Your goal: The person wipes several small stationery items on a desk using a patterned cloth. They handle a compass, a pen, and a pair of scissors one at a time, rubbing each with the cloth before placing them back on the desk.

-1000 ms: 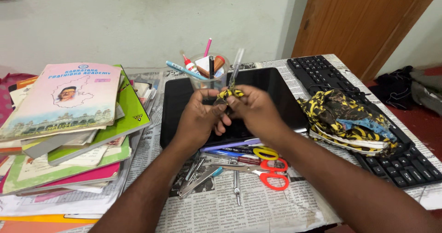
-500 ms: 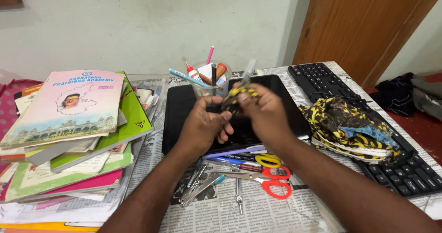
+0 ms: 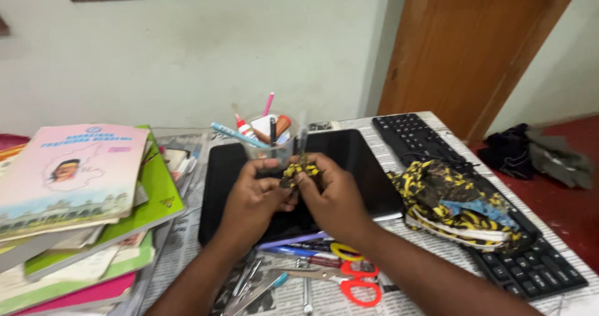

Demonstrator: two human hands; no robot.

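Both hands meet above a black tablet (image 3: 355, 160) in the middle of the desk. My left hand (image 3: 253, 197) and my right hand (image 3: 334, 197) pinch a small piece of yellow-and-black patterned cloth (image 3: 296, 171) wrapped round the lower part of a clear pen (image 3: 302, 135), which sticks up blurred between my fingertips. Just behind them stands a clear plastic cup (image 3: 265, 146) with pens, a glue bottle and other bits in it.
A pile of books and notebooks (image 3: 81, 197) fills the left side. A black keyboard (image 3: 437, 147) lies at right with a bundle of yellow-and-black cloth (image 3: 452, 200) on it. Red and yellow scissors (image 3: 349, 275), pens and metal tools lie on newspaper near my forearms.
The camera has tipped upward, so everything sits lower in view. My hands have stayed together on the wrapped pen and shifted slightly left, closer to the cup.
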